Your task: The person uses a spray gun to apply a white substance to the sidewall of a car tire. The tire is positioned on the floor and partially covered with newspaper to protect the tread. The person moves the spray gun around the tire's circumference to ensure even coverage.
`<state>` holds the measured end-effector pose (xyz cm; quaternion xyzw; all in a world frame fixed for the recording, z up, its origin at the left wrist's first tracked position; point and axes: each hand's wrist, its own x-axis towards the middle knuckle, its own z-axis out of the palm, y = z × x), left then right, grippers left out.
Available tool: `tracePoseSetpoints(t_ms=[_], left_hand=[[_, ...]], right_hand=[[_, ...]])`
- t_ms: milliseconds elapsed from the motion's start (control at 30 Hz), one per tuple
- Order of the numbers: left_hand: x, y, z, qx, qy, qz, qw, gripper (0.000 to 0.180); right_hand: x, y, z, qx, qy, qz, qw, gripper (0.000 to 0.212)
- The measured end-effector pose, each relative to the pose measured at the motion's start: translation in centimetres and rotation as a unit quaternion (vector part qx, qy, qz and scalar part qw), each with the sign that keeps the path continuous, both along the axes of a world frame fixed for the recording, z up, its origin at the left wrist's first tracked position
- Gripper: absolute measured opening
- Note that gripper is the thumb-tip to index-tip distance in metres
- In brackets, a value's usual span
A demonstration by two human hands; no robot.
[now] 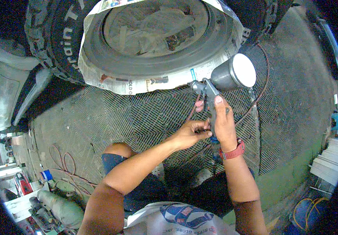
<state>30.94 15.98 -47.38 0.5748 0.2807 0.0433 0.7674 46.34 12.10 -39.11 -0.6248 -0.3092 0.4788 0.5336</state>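
Right hand (224, 122): we grip a spray gun (211, 90).
Left hand (191, 133): half-pinched beside its handle (212, 119) — touching, we cannot tell.

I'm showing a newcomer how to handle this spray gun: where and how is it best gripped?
Probably by the handle of the spray gun, coming from the right and wrapping the fingers round it. The handle is long and slim, and the right hand holds it that way, thumb near the top. The bulky, round cup above looks a poorer hold.
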Motion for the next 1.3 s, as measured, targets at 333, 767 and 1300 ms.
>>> tracePoseSetpoints(t_ms=[333,767,1300], left_hand=[[-0.3,0.2,-0.6,0.003,0.002,0.01,1.0,0.013],[-0.1,-0.2,-0.3,0.023,-0.005,0.025,0.999,0.017],[-0.5,0.4,0.3,0.05,0.018,-0.003,0.999,0.017]], right_hand=[[-0.7,0.3,-1.1,0.0,-0.013,-0.013,1.0,0.063],[-0.5,0.2,-0.6,0.0,-0.007,-0.014,1.0,0.068],[-0.7,0.2,0.2,-0.002,0.015,-0.02,1.0,0.059]])
